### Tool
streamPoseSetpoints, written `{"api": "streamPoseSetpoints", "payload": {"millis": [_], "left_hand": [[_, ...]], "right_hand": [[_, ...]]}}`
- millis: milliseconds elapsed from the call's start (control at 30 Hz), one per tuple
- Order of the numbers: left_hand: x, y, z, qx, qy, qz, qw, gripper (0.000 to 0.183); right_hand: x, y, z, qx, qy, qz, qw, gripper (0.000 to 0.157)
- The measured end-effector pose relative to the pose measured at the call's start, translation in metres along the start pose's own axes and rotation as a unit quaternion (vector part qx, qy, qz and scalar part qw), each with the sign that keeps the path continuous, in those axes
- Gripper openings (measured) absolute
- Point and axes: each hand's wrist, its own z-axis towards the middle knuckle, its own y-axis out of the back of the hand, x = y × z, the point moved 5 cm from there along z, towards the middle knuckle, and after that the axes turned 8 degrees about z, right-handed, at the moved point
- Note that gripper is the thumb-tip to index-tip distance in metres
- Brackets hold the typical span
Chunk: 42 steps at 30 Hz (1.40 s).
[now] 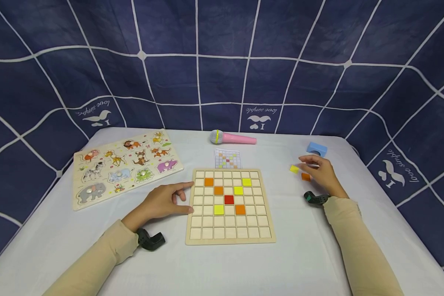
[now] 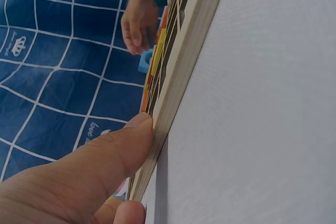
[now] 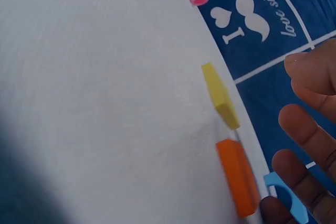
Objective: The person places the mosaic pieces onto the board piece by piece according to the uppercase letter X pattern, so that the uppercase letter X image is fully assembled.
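Observation:
A square wooden grid board (image 1: 230,241) lies in the middle of the table, with several orange, yellow and red tiles in its cells. My left hand (image 1: 166,200) touches the board's left edge with thumb and forefinger spread apart, as the left wrist view also shows. Over at the right, my right hand (image 1: 322,172) hovers beside a loose yellow tile (image 1: 294,169) and an orange tile (image 1: 306,176). In the right wrist view its fingers (image 3: 298,124) are loosely bent, apart from both the yellow tile (image 3: 219,96) and the orange tile (image 3: 237,178), holding nothing.
Behind the board lies a small printed pattern card (image 1: 227,158), and beyond it a pink toy microphone (image 1: 233,137). A blue arched block (image 1: 317,149) sits behind my right hand. An animal peg puzzle (image 1: 127,164) lies at the left. Dark blue checked cloth (image 1: 222,78) hangs around the table.

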Motion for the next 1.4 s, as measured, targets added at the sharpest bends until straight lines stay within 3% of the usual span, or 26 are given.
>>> {"api": "streamPoseSetpoints", "payload": {"millis": [233, 433, 867, 1400], "left_hand": [[0.0, 0.0, 0.0, 0.001, 0.002, 0.0, 1.0, 0.083], [0.0, -0.001, 0.0, 0.001, 0.001, -0.001, 1.0, 0.083], [0.002, -0.001, 0.002, -0.001, 0.002, 0.004, 1.0, 0.084], [0.0, 0.0, 0.001, -0.002, 0.002, 0.002, 1.0, 0.084]], "right_hand": [[-0.012, -0.001, -0.001, -0.002, -0.034, 0.028, 0.999, 0.038], [-0.021, -0.004, -0.001, 0.015, -0.064, 0.011, 0.998, 0.042], [-0.02, -0.007, -0.001, 0.027, -0.022, -0.05, 0.998, 0.037], [-0.018, -0.008, -0.002, 0.014, -0.033, -0.061, 0.997, 0.031]]}}
